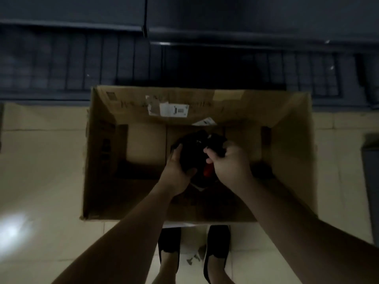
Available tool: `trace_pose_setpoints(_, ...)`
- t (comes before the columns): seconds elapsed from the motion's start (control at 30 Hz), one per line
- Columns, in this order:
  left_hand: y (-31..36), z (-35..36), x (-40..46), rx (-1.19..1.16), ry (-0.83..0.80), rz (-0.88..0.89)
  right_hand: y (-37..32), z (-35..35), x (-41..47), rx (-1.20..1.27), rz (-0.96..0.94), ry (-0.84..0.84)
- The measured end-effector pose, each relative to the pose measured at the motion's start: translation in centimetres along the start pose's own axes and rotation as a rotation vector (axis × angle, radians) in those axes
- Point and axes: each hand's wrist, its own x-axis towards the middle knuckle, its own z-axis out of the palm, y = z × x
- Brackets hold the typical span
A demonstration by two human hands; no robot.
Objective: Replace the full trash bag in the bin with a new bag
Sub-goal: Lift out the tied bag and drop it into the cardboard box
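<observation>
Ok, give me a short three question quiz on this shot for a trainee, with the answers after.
1. True or false: both hands, the left hand and the right hand, grip the black bag.
2. Where are the hands working? A) inside the cardboard box B) on a table C) over a sink
3. Fill in: a small ____ coloured item shows between the hands.

Key: 1 true; 2 A; 3 red.
</observation>
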Motion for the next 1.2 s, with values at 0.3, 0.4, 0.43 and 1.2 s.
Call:
trace_pose_setpoints(0.3,-1.8,1.8,3.3,-0.039,-0.077,-0.042,4.5,2.2,2.7,-0.109,0.061,-0.121)
trace_pose_setpoints(0.4,-1.1,1.9,3.0,-0.044,-0.087,-0.016,5.0,1.9,2.6,-0.113,0.025,-0.13)
trace_pose_setpoints(0.43,-0.8,1.9,2.9,-0.038,-0.088,-0.019,5.0,1.7,2.6,-0.118,0.016,-0.131)
trace_pose_setpoints(1.2,41.9,0.0,-27.5,0.308,-0.256,0.449,-6.8,-33.4,-31.1,0.228,0.018,0.495)
